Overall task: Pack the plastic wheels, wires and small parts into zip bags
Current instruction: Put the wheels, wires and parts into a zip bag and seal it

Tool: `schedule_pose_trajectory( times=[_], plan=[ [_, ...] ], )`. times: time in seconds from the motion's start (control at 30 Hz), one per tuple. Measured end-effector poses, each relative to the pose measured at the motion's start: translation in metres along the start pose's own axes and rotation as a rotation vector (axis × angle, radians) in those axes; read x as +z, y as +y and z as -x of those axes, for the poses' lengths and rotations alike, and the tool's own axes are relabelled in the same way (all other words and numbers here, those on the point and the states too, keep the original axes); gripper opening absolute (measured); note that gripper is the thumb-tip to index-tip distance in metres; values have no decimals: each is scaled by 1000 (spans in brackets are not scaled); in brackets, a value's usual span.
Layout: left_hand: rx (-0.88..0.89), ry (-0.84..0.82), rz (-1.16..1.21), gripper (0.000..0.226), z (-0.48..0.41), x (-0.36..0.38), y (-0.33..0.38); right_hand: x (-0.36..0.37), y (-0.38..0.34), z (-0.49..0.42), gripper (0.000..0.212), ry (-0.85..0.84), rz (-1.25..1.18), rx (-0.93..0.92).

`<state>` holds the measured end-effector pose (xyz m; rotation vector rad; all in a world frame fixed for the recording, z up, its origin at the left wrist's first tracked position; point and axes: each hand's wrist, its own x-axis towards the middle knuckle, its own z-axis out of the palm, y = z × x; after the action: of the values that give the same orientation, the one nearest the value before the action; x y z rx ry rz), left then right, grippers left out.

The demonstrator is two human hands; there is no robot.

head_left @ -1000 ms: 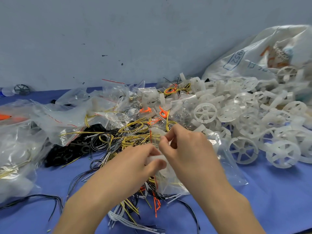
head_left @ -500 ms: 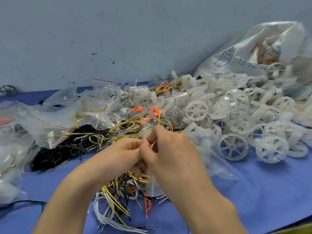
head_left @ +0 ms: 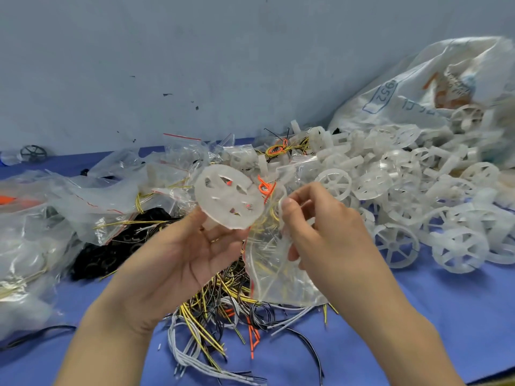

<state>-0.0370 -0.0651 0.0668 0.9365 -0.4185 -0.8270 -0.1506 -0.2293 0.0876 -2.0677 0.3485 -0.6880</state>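
My left hand (head_left: 181,254) is palm up and holds a white plastic wheel (head_left: 228,199) by its lower edge at the fingertips. My right hand (head_left: 320,229) pinches the upper edge of a clear zip bag (head_left: 278,274) that hangs down over the wires and has yellow wires inside. A loose tangle of yellow, black, white and orange wires (head_left: 211,310) lies on the blue table under both hands. To the right lies a big heap of white wheels (head_left: 418,196).
Filled and empty zip bags (head_left: 83,201) are piled at the left, with a clump of black parts (head_left: 117,246) among them. A large printed plastic sack (head_left: 434,87) leans on the grey wall at the right. Bare blue table (head_left: 459,316) shows front right.
Both hands were close together working at the bag's top. They have since parted: the left hand turned palm up and lifted a white wheel, and the right hand keeps hold of the bag.
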Motion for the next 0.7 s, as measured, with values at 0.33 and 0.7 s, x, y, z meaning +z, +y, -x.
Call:
schedule_pose_trajectory(
  times=[0.33,0.7],
  plan=[
    [-94,-90,116,39,-17,-5,-34,-4,-5,-1,19,19,-1,3],
    [-39,153,-514,25,13,11,-7,10,-13,9,19,91,224,-152]
  ],
)
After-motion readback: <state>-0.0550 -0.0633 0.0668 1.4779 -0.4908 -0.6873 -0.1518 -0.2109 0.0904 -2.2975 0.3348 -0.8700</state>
